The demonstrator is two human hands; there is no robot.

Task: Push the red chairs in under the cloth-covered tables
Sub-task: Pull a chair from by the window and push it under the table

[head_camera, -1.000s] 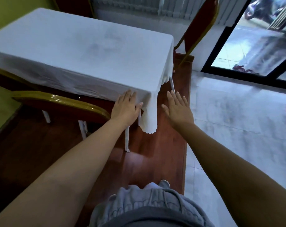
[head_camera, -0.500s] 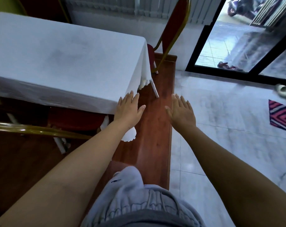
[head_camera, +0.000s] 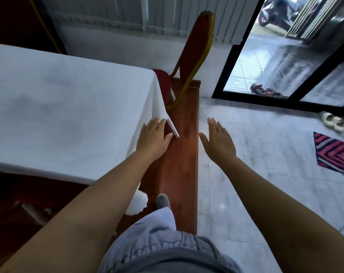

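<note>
A white-clothed tabletop [head_camera: 68,115] fills the left; a red chair [head_camera: 196,46] stands at its far end, seat partly tucked under. The left hand [head_camera: 152,140] is flat at the tabletop's right edge, the right hand [head_camera: 219,141] held apart in the air, fingers of both straight, holding nothing.
</note>
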